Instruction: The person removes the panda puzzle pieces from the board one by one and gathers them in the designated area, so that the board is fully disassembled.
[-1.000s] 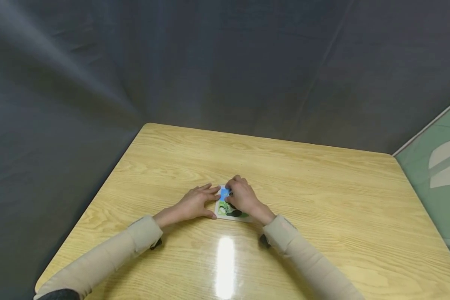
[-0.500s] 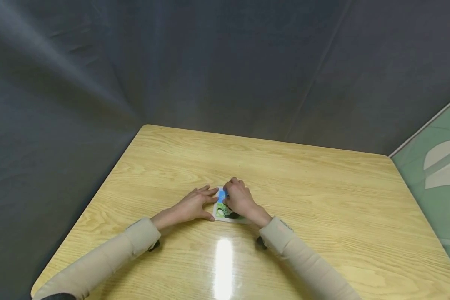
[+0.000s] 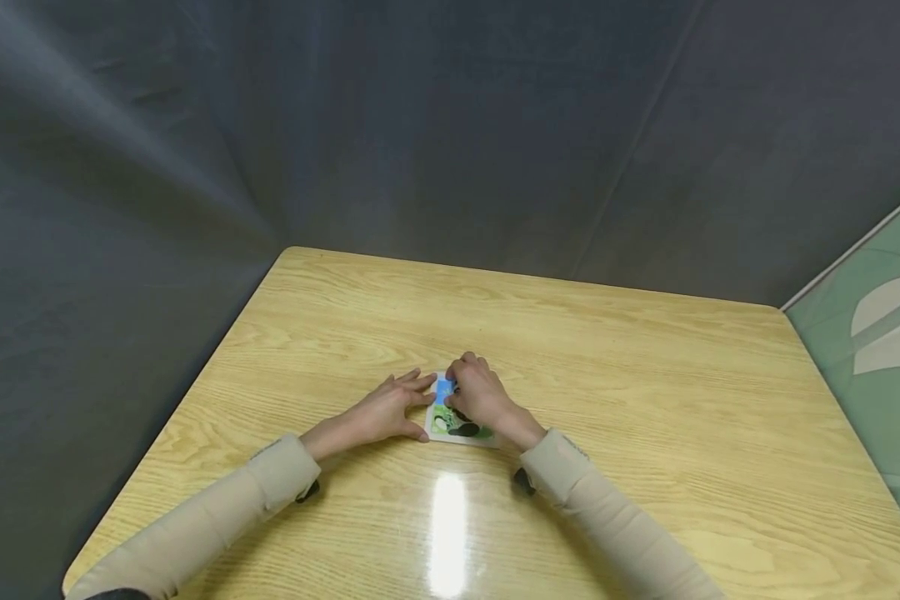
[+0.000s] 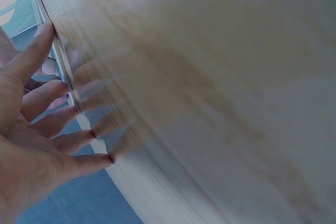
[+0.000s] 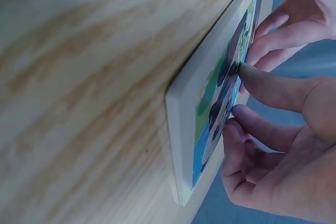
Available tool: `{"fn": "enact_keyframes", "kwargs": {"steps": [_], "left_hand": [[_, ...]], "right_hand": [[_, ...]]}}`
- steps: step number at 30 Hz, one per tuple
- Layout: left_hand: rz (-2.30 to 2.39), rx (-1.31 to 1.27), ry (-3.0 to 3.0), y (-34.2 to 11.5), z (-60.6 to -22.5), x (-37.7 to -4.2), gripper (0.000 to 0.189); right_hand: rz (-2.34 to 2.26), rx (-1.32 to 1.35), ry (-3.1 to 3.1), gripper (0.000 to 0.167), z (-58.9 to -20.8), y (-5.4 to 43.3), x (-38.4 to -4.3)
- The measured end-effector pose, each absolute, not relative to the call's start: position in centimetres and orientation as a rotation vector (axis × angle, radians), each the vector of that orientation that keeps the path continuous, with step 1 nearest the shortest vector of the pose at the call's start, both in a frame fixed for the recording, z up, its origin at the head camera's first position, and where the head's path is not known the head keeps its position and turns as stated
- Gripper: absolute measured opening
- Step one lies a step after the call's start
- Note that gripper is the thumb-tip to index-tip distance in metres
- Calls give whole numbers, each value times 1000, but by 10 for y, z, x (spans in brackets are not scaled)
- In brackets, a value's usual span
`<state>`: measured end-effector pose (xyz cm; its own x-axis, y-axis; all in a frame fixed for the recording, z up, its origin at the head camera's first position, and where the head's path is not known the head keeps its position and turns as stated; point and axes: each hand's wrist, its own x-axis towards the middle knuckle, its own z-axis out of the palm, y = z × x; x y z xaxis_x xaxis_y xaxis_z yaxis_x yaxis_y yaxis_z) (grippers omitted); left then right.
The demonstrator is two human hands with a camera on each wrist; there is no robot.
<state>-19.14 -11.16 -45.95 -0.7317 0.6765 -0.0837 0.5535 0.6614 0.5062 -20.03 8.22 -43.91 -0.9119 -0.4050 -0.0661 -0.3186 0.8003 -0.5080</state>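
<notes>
A flat picture board (image 3: pixel 438 437) with a pale border lies on the table, printed in blue, green, black and white. Beside its left edge my left hand (image 3: pixel 388 408) rests with fingers spread; in the left wrist view the thumb (image 4: pixel 34 51) and fingertips reach the board's edge. My right hand (image 3: pixel 483 396) is over the board's right part and covers it. In the right wrist view, the right thumb (image 5: pixel 257 80) and index finger (image 5: pixel 262 127) meet the picture a little apart, the other fingers curled. I cannot tell whether they pinch a piece.
The wooden table (image 3: pixel 630 392) extends around the board on all sides. Behind it and to the left hangs a dark curtain (image 3: pixel 450 133). A green and white patterned panel (image 3: pixel 885 333) borders the right side.
Both hands and the board appear shifted slightly left in the head view, along with the whole scene. The right hand's fingers stay at nearly the same spot on the picture.
</notes>
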Motion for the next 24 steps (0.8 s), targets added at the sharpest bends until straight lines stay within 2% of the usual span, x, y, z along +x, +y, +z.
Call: {"fn": "enact_keyframes", "kwargs": {"steps": [24], "left_hand": [[683, 987, 2608, -111, -458, -190, 69]], "right_hand": [[-785, -638, 2793, 36, -440, 85, -209]]}}
